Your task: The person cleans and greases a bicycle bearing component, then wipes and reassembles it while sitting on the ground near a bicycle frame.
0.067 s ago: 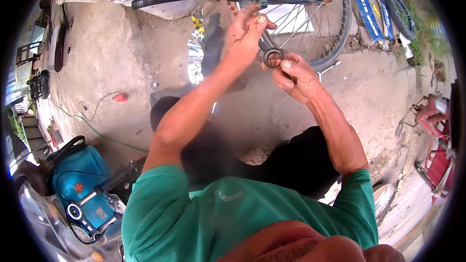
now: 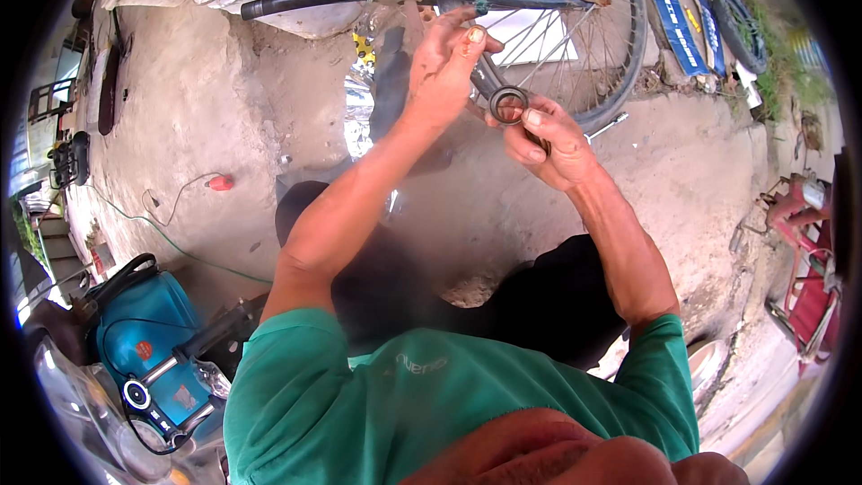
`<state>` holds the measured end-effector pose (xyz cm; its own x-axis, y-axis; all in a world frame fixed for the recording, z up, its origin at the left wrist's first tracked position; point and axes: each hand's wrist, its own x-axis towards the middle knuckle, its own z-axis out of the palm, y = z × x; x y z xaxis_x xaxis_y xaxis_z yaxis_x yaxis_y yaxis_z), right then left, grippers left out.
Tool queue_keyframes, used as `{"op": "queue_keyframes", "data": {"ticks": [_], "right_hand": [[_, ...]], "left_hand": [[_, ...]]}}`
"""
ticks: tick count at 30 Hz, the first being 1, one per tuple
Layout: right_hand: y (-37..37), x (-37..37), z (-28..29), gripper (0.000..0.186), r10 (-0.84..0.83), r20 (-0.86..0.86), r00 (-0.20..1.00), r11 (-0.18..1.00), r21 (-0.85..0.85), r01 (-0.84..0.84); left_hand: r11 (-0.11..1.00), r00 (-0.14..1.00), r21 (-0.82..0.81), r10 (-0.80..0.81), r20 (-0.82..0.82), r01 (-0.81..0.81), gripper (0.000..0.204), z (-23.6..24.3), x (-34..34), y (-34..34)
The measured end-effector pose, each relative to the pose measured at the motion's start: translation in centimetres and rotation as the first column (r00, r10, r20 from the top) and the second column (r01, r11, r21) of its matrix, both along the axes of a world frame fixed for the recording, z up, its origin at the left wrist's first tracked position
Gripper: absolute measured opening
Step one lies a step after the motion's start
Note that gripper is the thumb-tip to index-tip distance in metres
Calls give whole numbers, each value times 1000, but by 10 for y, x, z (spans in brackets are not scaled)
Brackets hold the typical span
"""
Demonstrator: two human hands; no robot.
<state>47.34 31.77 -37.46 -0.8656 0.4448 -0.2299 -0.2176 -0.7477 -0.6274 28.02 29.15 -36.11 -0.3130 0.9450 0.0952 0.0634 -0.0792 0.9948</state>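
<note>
Ring (image 2: 509, 90): 1, at dark tube's (image 2: 488, 79) end
Right hand (image 2: 561, 148): fingers closed on ring
Left hand (image 2: 447, 63): fingers curled near tube, grip can't tell
Spoked wheel (image 2: 638, 27): 1, beyond hands
Lettering: white, 2 blue strips (image 2: 675, 29)

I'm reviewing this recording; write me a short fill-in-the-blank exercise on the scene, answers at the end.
1. The hand closest to the metal ring is the person's ____ one.
2. The person's shirt is coloured ____.
3. The spoked wheel is cut off by the picture's ____ edge.

Missing words: right; green; top.
</note>
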Motion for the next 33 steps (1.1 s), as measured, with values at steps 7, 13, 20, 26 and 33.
{"op": "queue_keyframes", "data": {"ticks": [7, 13, 20, 26, 33], "right_hand": [[17, 10, -4, 40, -70, 82, 994, 997, 30, 67], [21, 11, 1, 42, -65, 161, 985, 991, 125, 45], [19, 7, 3, 46, -145, 217, 965, 980, 165, 110], [20, 5, -2, 46, -198, 256, 946, 973, 171, 157], [23, 8, -5, 46, -167, 246, 955, 976, 182, 124]], "left_hand": [[948, 946, -9, -318, 58, 319, 29, 19, -20, -13], [890, 893, -80, -443, 79, 449, 25, 20, -16, -20], [904, 751, -43, -378, -542, 425, 27, 19, -18, -24], [885, 734, -29, -402, -547, 464, 27, 18, -18, -26], [894, 816, -55, -430, -387, 445, 36, 22, -24, -25]]}}
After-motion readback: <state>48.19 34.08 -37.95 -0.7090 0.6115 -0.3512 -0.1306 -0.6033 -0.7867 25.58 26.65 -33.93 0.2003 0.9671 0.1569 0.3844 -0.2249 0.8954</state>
